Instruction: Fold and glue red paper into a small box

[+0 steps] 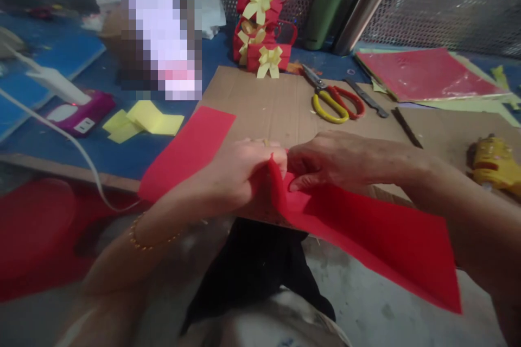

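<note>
The plain red paper [382, 233] bends up sharply at the left hand [254, 165].

A green flask [328, 8] stands before perforated mesh [443, 8].

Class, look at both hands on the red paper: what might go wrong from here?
1. The red paper curls up between the left hand and right hand, so a crease might set crooked.
2. Its right end juts past the edge of the cardboard, so a knock could bend it.
3. The scissors lie beyond the right hand; a careless reach might meet their blades.
</note>
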Demonstrator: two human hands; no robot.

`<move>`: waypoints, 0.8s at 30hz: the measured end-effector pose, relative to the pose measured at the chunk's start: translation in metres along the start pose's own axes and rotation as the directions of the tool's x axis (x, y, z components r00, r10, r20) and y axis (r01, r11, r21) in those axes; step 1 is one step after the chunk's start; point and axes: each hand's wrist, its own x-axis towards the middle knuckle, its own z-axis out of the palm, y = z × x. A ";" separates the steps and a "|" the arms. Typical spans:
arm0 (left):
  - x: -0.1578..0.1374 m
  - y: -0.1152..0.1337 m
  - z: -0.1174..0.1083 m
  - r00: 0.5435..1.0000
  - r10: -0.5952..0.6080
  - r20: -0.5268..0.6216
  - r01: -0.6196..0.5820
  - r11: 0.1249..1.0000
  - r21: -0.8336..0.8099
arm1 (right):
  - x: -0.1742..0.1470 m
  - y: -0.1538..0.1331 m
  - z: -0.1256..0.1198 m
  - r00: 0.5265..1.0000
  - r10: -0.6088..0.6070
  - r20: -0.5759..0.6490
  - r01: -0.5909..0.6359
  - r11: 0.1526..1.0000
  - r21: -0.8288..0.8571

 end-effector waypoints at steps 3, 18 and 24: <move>0.000 0.005 -0.003 1.000 -0.025 0.019 0.025 1.000 -0.005 | 0.000 0.004 -0.005 0.998 -0.018 0.053 0.015 0.998 0.055; 0.066 0.008 -0.052 0.921 -0.304 0.244 0.269 0.948 0.168 | -0.007 -0.004 -0.011 0.999 0.050 0.001 -0.049 0.985 0.163; 0.096 0.024 -0.032 0.774 -0.374 0.511 0.114 0.876 0.469 | -0.007 0.001 -0.003 0.998 0.034 -0.053 -0.025 0.988 0.154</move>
